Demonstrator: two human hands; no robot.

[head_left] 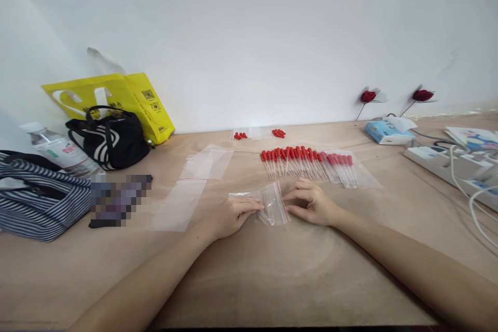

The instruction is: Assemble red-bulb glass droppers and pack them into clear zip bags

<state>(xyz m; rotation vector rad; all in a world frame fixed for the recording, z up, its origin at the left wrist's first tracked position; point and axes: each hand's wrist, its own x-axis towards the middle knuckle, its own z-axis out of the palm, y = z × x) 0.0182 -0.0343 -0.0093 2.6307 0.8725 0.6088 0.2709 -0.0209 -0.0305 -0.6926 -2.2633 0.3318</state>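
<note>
A small clear zip bag [274, 207] with a red line along its right edge lies between my hands on the wooden table [249, 280]. My left hand [237, 213] pinches the left part of this bag, fingers together. At the bag's red-lined opening is my right hand [311, 202], thumb and fingers closed on that edge. Behind them lies a row of red-capped clear droppers [299, 158], the rightmost ones on or in a clear bag [368, 176]. More flat clear bags [181, 205] overlap left of my hands.
Small red caps [278, 133] lie by the wall. At left are a yellow bag [155, 114], black pouch [124, 140], bottle [64, 150] and striped bag [58, 202]. A tissue pack [385, 132], power strip [431, 161] and cables stand right.
</note>
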